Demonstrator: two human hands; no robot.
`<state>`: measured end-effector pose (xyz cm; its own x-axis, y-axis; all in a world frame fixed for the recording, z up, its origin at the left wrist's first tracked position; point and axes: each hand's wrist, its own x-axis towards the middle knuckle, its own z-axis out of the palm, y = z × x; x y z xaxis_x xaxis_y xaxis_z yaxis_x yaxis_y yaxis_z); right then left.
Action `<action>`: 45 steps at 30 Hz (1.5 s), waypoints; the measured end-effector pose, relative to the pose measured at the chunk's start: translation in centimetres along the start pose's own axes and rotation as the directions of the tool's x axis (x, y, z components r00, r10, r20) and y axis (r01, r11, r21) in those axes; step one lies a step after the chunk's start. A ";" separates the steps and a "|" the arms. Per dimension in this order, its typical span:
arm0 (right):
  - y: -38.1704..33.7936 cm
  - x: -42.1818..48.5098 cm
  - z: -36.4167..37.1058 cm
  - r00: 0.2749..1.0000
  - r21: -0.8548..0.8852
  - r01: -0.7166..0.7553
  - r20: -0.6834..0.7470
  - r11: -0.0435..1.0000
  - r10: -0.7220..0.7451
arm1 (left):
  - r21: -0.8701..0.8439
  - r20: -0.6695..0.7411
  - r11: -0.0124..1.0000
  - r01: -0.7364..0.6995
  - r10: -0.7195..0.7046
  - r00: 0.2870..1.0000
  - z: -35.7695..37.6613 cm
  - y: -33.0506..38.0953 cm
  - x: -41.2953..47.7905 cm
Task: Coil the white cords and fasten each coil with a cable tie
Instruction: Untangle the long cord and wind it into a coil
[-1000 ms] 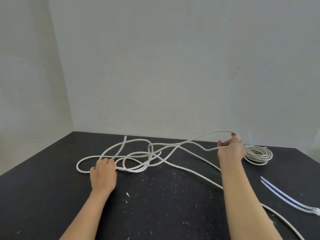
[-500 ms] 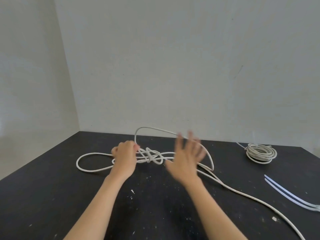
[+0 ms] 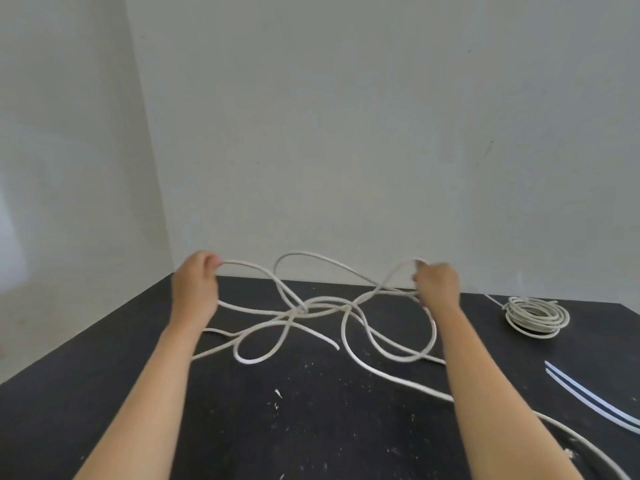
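A long white cord [image 3: 311, 311] lies in tangled loops across the middle of the black table [image 3: 311, 427], and its strands cross in a knot-like bunch. My left hand [image 3: 195, 285] pinches one loop and holds it up at the left. Over on the right, my right hand [image 3: 437, 285] grips another loop, lifted above the table. One tail of the cord runs off toward the near right corner. A second white cord, neatly wound into a coil [image 3: 536, 317], rests at the back right. Two pale cable ties [image 3: 588, 396] lie side by side near the right edge.
Grey walls stand close behind the table and to the left. The table's left edge runs diagonally toward me. White specks are scattered over the black top.
Both hands have lifted and moved apart, each now holding a loop of the cord. The bunched cord has spread into wider loops between them. Half a second ago my right hand was open.
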<state>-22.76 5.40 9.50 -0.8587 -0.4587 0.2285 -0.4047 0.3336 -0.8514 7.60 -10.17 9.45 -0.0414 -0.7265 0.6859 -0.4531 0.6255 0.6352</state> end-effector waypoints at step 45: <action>4.3 -1.6 -0.9 0.840 0.783 -0.224 -0.147 0.580 0.523 | 0.172 0.260 0.973 0.152 -0.194 0.946 0.4 -2.7 -6.9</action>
<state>-23.40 8.31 5.95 -0.9788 -0.0900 -0.1841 0.2042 -0.3485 -0.9148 8.73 -6.96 2.87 -0.1827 -0.8823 0.4338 -0.6002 0.4496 0.6616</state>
